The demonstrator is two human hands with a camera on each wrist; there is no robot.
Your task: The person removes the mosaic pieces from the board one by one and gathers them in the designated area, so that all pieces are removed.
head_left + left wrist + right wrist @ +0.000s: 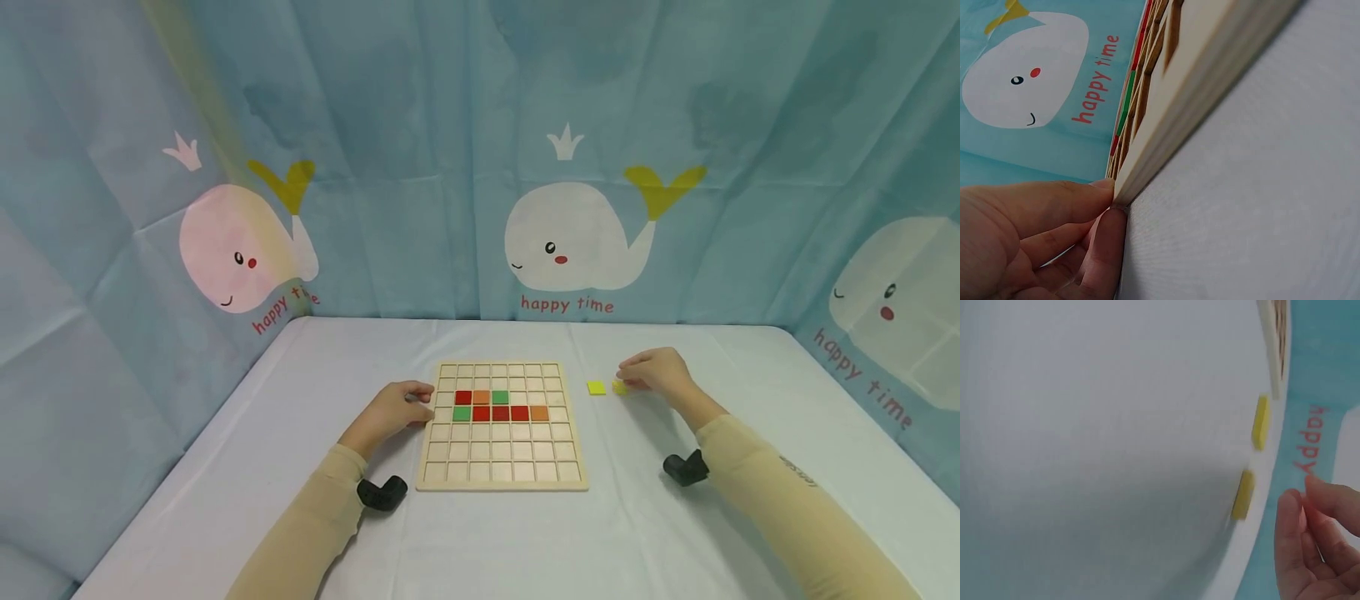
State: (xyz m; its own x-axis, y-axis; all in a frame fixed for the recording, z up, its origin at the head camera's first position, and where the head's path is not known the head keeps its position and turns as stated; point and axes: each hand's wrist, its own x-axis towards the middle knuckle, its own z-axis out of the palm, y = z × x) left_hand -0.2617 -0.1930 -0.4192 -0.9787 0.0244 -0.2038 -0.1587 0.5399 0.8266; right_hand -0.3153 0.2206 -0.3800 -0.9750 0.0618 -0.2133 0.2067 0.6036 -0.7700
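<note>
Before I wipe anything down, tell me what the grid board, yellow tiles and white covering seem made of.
Grid board: probably wood, pale and matte, going by faint lines along its edge in the left wrist view. Yellow tiles: perhaps painted wood or plastic; evenly coloured, but the blurred right wrist view hides their finish. White covering: likely fabric, matte, judging by soft creases.

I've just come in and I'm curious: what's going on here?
A person's left hand touches the left edge of a wooden grid board, which holds two rows of red, orange and green tiles. Two yellow tiles lie on the table to its right, and the right hand is by the outer one, its fingers close together. Whether they hold something can't be made out.
</note>
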